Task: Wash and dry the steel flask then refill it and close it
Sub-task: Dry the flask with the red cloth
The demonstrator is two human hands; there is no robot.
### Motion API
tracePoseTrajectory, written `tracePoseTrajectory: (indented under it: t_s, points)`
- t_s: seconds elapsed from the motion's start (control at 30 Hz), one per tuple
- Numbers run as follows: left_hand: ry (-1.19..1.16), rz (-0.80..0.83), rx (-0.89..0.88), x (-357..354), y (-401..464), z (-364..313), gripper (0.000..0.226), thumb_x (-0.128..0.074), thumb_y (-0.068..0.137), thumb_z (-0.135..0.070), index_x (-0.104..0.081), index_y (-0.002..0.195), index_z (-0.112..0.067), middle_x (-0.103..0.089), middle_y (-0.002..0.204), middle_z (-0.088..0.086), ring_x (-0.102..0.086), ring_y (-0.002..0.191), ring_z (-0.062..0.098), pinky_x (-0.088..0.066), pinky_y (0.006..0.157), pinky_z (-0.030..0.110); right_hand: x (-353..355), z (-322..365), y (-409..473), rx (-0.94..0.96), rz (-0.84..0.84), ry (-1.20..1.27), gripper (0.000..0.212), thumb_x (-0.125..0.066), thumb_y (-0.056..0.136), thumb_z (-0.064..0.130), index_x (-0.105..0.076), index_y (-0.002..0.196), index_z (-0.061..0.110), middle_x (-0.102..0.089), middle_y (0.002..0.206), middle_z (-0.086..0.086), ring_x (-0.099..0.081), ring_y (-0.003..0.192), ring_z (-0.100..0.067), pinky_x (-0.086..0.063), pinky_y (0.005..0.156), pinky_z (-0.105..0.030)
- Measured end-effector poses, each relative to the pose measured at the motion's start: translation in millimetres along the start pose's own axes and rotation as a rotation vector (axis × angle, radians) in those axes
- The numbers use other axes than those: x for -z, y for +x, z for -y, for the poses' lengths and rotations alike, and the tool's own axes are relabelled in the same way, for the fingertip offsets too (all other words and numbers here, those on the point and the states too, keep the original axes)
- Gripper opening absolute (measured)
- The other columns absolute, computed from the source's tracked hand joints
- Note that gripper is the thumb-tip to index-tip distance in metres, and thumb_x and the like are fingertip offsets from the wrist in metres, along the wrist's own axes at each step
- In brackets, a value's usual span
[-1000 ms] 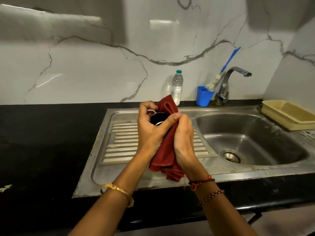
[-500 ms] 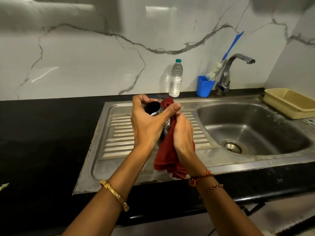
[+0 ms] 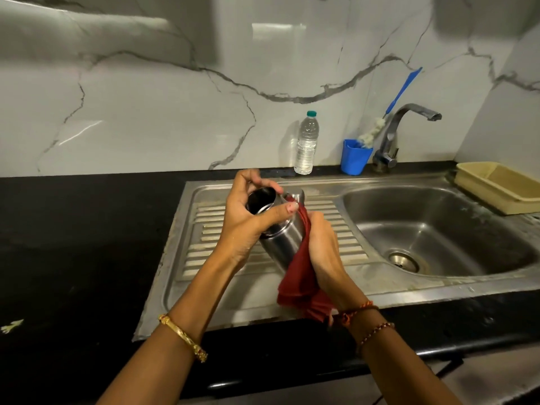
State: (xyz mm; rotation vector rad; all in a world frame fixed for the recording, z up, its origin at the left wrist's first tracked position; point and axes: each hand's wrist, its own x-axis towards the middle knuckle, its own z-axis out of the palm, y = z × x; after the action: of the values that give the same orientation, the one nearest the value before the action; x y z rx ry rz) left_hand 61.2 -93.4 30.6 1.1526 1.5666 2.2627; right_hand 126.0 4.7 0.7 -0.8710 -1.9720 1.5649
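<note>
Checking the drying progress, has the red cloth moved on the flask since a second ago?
Yes. The red cloth has slid down the steel flask, away from its open mouth, baring the upper body that it covered earlier.

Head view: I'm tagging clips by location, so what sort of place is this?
Most likely a home kitchen: a steel sink with a ribbed drainboard set in a black counter, a tap against a marble-look wall, and a bottle brush in a blue cup.

flask point(image 3: 282, 244) base hidden under cloth point(image 3: 301, 285)

Silver flask point(image 3: 285, 244), red cloth point(image 3: 301, 285), blue cup point(image 3: 355, 157), black counter point(image 3: 73, 244)
</note>
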Motion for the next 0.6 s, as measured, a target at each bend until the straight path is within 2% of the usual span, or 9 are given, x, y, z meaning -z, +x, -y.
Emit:
tracePoseTrajectory:
  t_s: [0.07, 0.13, 0.17, 0.27, 0.33, 0.4, 0.47, 0.6]
  points:
    - [-0.002, 0.123, -0.017, 0, 2, -1, 0.055, -0.075, 0.056, -0.017, -0.041, 0.099, -0.021, -0.063, 0.081, -0.01, -0.061, 0.088, 0.01, -0.049, 0.085, 0.026, 1, 22, 2, 0.082, 0.113, 0.159, 0.034, -0.033, 0.079, 0.047, -0.055, 0.08, 0.02, -0.062, 0.103, -0.011, -0.057, 0.102, -0.034, -0.043, 0.095, -0.053]
    - [0.039, 0.159, -0.046, -4, 6, -1, 0.061, -0.076, 0.056, -0.018, -0.042, 0.107, -0.025, -0.061, 0.087, -0.011, -0.059, 0.094, 0.01, -0.047, 0.089, 0.026, 8, 30, 9, 0.074, 0.175, 0.274, 0.029, -0.04, 0.082, 0.044, -0.058, 0.079, 0.021, -0.06, 0.102, -0.014, -0.057, 0.099, -0.034, -0.044, 0.096, -0.05]
    - [0.058, 0.15, -0.044, -6, 7, -1, 0.064, -0.076, 0.055, -0.021, -0.042, 0.108, -0.028, -0.059, 0.091, -0.011, -0.058, 0.096, 0.008, -0.048, 0.089, 0.024, 9, 26, 14, 0.035, 0.181, 0.306, 0.033, -0.042, 0.082, 0.045, -0.062, 0.079, 0.019, -0.063, 0.1, -0.017, -0.059, 0.096, -0.034, -0.045, 0.093, -0.049]
    - [0.117, 0.085, -0.004, -14, 7, -4, 0.066, -0.074, 0.049, -0.028, -0.043, 0.106, -0.038, -0.052, 0.096, -0.008, -0.056, 0.092, 0.0, -0.049, 0.082, 0.018, 7, -13, 24, -0.139, 0.114, 0.286, 0.059, -0.041, 0.066, 0.063, -0.069, 0.091, 0.017, -0.07, 0.097, -0.016, -0.064, 0.095, -0.035, -0.049, 0.091, -0.052]
    - [0.147, 0.05, 0.007, -15, 8, -7, 0.064, -0.075, 0.05, -0.022, -0.043, 0.104, -0.036, -0.051, 0.093, -0.007, -0.055, 0.083, -0.006, -0.048, 0.075, 0.014, 11, -42, 23, -0.238, 0.026, 0.205, 0.057, -0.037, 0.072, 0.062, -0.068, 0.086, 0.016, -0.069, 0.093, -0.013, -0.063, 0.093, -0.031, -0.05, 0.09, -0.051]
    - [0.147, 0.011, 0.007, -15, 6, -6, 0.056, -0.073, 0.056, -0.012, -0.044, 0.101, -0.028, -0.052, 0.09, -0.008, -0.055, 0.079, -0.008, -0.047, 0.074, 0.013, 18, -60, 14, -0.308, -0.036, 0.14, 0.046, -0.031, 0.086, 0.05, -0.062, 0.081, 0.017, -0.067, 0.094, -0.013, -0.061, 0.092, -0.027, -0.049, 0.091, -0.047]
    - [0.169, -0.041, 0.0, -15, 5, -3, 0.053, -0.076, 0.058, -0.01, -0.045, 0.098, -0.024, -0.056, 0.091, -0.007, -0.058, 0.082, -0.005, -0.049, 0.08, 0.017, 19, -66, 11, -0.319, -0.06, 0.138, 0.046, -0.028, 0.086, 0.049, -0.061, 0.083, 0.017, -0.066, 0.095, -0.013, -0.061, 0.091, -0.027, -0.048, 0.091, -0.048]
    - [0.152, -0.141, 0.043, -21, 1, -2, 0.05, -0.081, 0.061, -0.003, -0.05, 0.095, -0.024, -0.065, 0.102, -0.003, -0.062, 0.094, 0.007, -0.052, 0.085, 0.027, 8, -34, 7, -0.207, -0.087, 0.236, 0.053, -0.031, 0.067, 0.067, -0.065, 0.081, 0.029, -0.068, 0.094, -0.005, -0.061, 0.096, -0.026, -0.046, 0.093, -0.049]
